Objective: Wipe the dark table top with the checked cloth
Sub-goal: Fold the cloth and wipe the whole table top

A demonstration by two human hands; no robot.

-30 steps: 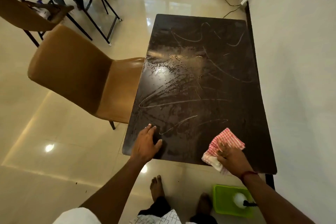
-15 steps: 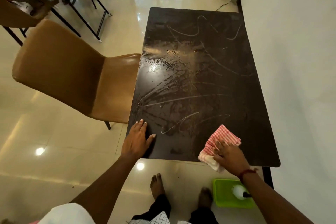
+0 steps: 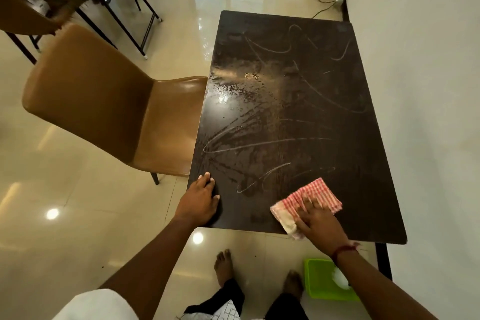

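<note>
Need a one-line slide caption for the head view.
Right hand presses the checked cloth on the streaked dark table top near its front edge; left hand rests on the near-left corner.

Ahead of the cloth (image 3: 315,196), the streaked counter (image 3: 298,117) stretches open to its far end. A wall (image 3: 428,112) runs close along its right edge; a brown chair (image 3: 104,101) sits tucked at the left edge, beyond the left hand (image 3: 200,202).
</note>
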